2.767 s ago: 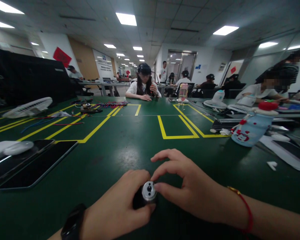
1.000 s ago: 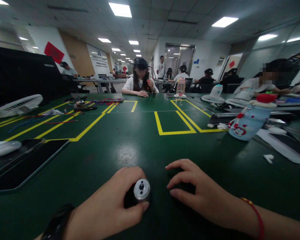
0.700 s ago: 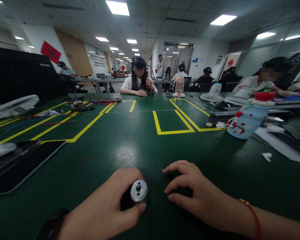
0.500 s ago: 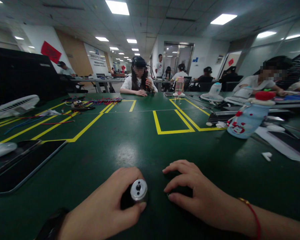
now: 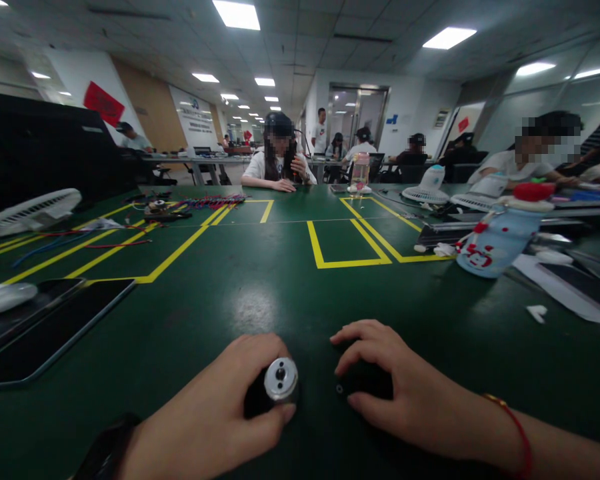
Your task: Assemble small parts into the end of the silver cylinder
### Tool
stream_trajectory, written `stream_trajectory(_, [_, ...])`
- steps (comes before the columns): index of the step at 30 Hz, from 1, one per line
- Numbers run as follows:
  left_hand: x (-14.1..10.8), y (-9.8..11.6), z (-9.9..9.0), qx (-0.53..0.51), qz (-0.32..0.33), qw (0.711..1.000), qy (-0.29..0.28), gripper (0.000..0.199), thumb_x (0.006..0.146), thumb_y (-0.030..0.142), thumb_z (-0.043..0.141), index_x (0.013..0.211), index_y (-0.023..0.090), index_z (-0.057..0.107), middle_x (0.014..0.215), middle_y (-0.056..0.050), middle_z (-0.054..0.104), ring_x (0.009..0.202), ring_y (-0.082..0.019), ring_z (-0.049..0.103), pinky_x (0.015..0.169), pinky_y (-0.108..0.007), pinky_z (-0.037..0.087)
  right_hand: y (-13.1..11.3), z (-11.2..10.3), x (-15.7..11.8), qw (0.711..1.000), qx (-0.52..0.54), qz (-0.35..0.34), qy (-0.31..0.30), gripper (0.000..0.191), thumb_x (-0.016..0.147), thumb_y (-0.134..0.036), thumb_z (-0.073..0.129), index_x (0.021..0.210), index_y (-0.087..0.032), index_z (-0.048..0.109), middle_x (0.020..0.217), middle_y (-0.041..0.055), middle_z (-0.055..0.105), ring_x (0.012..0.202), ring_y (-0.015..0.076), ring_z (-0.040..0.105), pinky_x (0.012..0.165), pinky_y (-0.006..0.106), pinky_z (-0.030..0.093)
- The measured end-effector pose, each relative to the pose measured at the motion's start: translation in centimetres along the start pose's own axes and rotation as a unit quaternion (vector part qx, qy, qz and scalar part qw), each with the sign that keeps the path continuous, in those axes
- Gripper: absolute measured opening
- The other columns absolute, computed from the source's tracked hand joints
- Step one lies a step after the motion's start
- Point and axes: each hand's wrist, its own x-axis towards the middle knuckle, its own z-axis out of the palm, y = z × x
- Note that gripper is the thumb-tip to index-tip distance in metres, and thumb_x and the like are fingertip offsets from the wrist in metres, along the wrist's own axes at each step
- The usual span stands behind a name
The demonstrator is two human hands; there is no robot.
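Note:
My left hand (image 5: 230, 400) is wrapped round a silver metal cylinder (image 5: 281, 380), whose round end face shows a dark centre and two small holes. To its right, my right hand (image 5: 390, 387) rests low over the green table (image 5: 250, 287) with thumb and fingers curved and apart. A tiny dark ring-shaped piece (image 5: 339, 389) lies on the table just left of the gap between my right thumb and index finger, and nothing shows between those fingers.
On the left are a tablet (image 5: 60, 333), a white mouse (image 5: 7, 299), a white fan (image 5: 35, 212) and bundled wires (image 5: 205, 203). A blue bottle (image 5: 497, 240) and white earbuds (image 5: 537, 313) lie right. A person (image 5: 279, 160) sits opposite.
My right thumb has parted from the index finger, and the tiny ring-shaped piece between them now shows on the table. My left hand keeps the cylinder; the view has shifted slightly.

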Motion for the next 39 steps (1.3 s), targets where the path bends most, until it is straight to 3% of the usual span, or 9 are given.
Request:
stream_trajectory(5, [0.1,0.1,-0.1,0.005,0.002,1.000,0.002,0.019,0.078,0.017,0.059,0.095,0.024,0.055,0.096,0.002,0.060,0.086,-0.019,0.054,0.076,-0.033,0.042,-0.2,0.4,0.6,1.000,-0.011,0.002,0.006,0.012,0.080,-0.029,0.071,0.092,-0.028,0.071,0.128,0.0029,0.057,0.123,0.0254,0.047,0.105,0.046,0.034])
stream_trajectory(8, [0.1,0.2,-0.1,0.009,0.008,1.000,0.002,0.017,0.078,0.018,0.059,0.093,0.023,0.056,0.094,0.001,0.060,0.085,-0.020,0.054,0.075,-0.033,0.043,-0.9,0.3,1.3,0.999,0.029,0.000,0.043,0.010,0.082,-0.028,0.070,0.091,-0.026,0.071,0.130,0.0042,0.054,0.122,0.0240,0.049,0.103,0.044,0.037])
stream_trajectory(15, [0.0,-0.1,0.2,0.002,0.015,1.000,0.017,0.014,0.080,0.020,0.058,0.093,0.023,0.054,0.099,-0.002,0.061,0.092,-0.022,0.057,0.080,-0.035,0.045,-5.1,-0.3,3.9,0.991,0.034,-0.109,0.070,0.010,0.082,-0.023,0.071,0.091,-0.026,0.072,0.127,0.0023,0.058,0.117,0.0217,0.052,0.101,0.039,0.038])
stream_trajectory(18, [-0.1,-0.2,0.3,-0.016,0.022,0.999,0.022,0.019,0.080,0.019,0.059,0.098,0.024,0.054,0.105,-0.003,0.061,0.098,-0.023,0.056,0.086,-0.038,0.045,-6.0,0.0,4.8,0.991,0.008,-0.119,0.054,0.007,0.081,-0.023,0.072,0.088,-0.023,0.073,0.124,0.0036,0.060,0.116,0.0228,0.053,0.100,0.040,0.038])
stream_trajectory(21, [-0.1,0.0,0.2,-0.013,0.020,1.000,0.015,0.016,0.080,0.019,0.059,0.095,0.023,0.055,0.102,-0.003,0.061,0.097,-0.023,0.057,0.085,-0.037,0.046,-5.9,0.1,5.1,0.993,0.012,-0.110,0.032,0.007,0.081,-0.025,0.072,0.088,-0.023,0.073,0.124,0.0034,0.060,0.114,0.0223,0.054,0.098,0.040,0.039])
stream_trajectory(27, [-0.1,0.1,0.1,-0.001,0.018,1.000,0.017,0.014,0.078,0.019,0.059,0.092,0.023,0.057,0.097,-0.002,0.063,0.091,-0.022,0.058,0.079,-0.034,0.046,-4.9,-0.2,4.6,0.992,0.056,-0.110,0.020,0.025,0.081,-0.016,0.064,0.103,-0.026,0.073,0.128,0.0026,0.059,0.117,0.0194,0.055,0.103,0.037,0.038])
stream_trajectory(30, [-0.1,0.1,0.0,0.004,0.009,1.000,0.016,0.014,0.077,0.021,0.058,0.091,0.022,0.058,0.096,-0.002,0.064,0.086,-0.021,0.058,0.075,-0.032,0.047,-4.5,-0.4,4.5,0.991,0.074,-0.110,0.012,0.025,0.081,-0.011,0.061,0.094,-0.026,0.075,0.128,0.0016,0.060,0.116,0.0184,0.057,0.103,0.035,0.039])
stream_trajectory(33, [-0.1,0.1,-0.1,0.008,0.006,1.000,0.015,0.015,0.077,0.022,0.059,0.093,0.022,0.059,0.096,-0.002,0.065,0.085,-0.021,0.058,0.074,-0.031,0.047,-4.5,-0.4,4.5,0.991,0.085,-0.098,0.034,0.023,0.078,-0.007,0.060,0.083,-0.023,0.075,0.124,0.0017,0.062,0.113,0.0181,0.058,0.102,0.034,0.040])
stream_trajectory(39, [-0.1,0.2,0.1,-0.005,0.020,0.999,0.032,0.012,0.078,0.022,0.058,0.090,0.022,0.060,0.094,-0.003,0.065,0.088,-0.022,0.059,0.077,-0.033,0.047,-5.0,1.0,4.4,0.991,0.058,-0.095,0.068,0.017,0.080,-0.018,0.067,0.093,-0.026,0.074,0.124,0.0031,0.061,0.114,0.0215,0.056,0.101,0.039,0.039])
